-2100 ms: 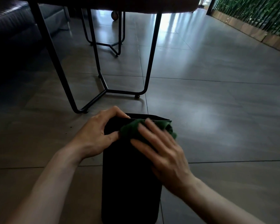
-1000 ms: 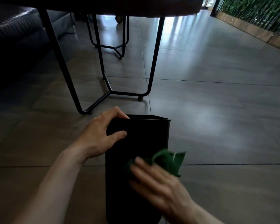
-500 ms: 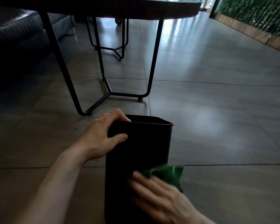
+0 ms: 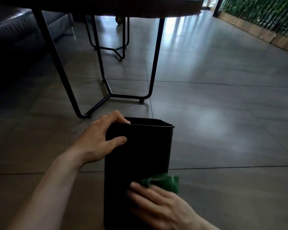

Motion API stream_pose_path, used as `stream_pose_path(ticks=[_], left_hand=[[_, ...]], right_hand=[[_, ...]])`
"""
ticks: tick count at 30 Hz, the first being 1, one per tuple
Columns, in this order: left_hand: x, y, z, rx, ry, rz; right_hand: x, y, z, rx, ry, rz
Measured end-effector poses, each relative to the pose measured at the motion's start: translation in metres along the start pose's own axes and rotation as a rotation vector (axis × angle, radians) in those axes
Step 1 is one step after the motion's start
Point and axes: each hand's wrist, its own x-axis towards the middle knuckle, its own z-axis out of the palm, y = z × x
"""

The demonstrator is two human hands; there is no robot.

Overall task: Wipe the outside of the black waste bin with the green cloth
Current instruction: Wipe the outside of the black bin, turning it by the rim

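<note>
My view is dim; daylight from the upper right glares off the floor (image 4: 223, 130), and the edges bow.

Green cloth (image 4: 163, 182) against black bin (image 4: 140, 151)

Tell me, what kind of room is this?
Probably a living room or lounge: a dark sofa at the left, a round table on thin black legs, and a shiny tiled floor.
</note>
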Motion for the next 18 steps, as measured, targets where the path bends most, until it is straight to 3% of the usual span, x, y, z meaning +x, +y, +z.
stream_pose_path(ticks=[2,6,8,11,15,18], left_hand=[[0.001,0.002,0.001,0.010,0.003,0.012],[0.003,0.002,0.002,0.018,-0.013,0.003],[0.003,0.003,0.001,0.015,-0.018,0.004],[0.003,0.003,0.002,0.026,-0.007,0.020],[0.003,0.005,0.004,0.033,0.016,0.022],[0.005,0.006,0.006,0.041,0.008,0.026]], right_hand=[[-0.001,0.010,-0.003,0.056,0.011,0.032],[0.032,0.058,-0.024,0.173,0.228,0.444],[0.043,0.070,-0.027,0.133,0.269,0.520],[0.030,0.051,-0.020,0.152,0.199,0.425],[0.004,0.019,-0.016,0.128,0.049,0.139],[0.015,0.039,-0.022,0.171,0.110,0.252]])
